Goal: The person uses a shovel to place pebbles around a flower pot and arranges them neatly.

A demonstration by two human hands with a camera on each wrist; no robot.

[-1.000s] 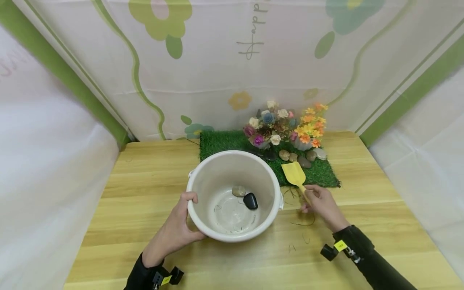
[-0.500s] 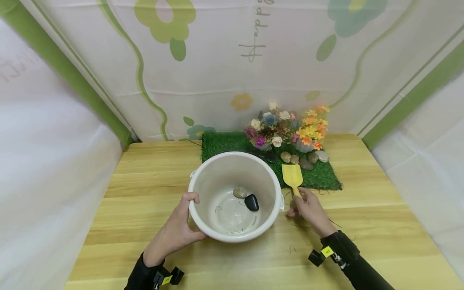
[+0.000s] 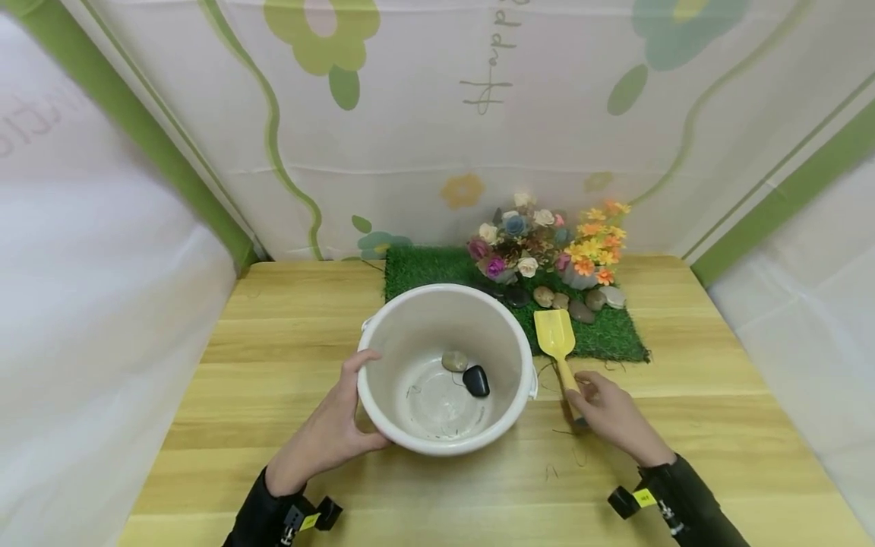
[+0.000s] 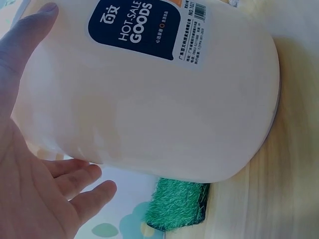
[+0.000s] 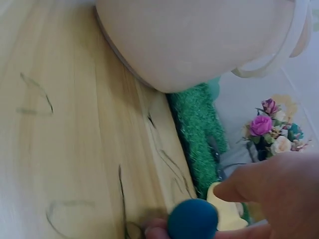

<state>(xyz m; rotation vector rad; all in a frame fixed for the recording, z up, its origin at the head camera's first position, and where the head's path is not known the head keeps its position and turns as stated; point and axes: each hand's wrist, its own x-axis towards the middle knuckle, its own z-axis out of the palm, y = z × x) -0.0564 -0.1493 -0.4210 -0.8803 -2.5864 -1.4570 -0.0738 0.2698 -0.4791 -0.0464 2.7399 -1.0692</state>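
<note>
My left hand holds the left side of a whitish plastic bucket, thumb toward the front and a fingertip at the rim. In the left wrist view, the thumb lies along the labelled wall and the other fingers spread beside it. A grey-brown stone and a black stone lie on the bucket's bottom. To the right, my right hand holds a yellow toy shovel by its handle, blade pointing away over the turf. The right wrist view shows the handle's blue rounded end between thumb and fingers.
Green artificial turf lies behind the bucket. On it stand mixed flowers, orange-yellow flowers and a row of several stones. Thin dark strands are scattered on the wooden table. Printed curtains surround the table.
The right hand first moved left with the shovel, then back right and nearer, now close to the handle's end. The left hand stays at the bucket, its fingertip slightly straighter over the rim.
</note>
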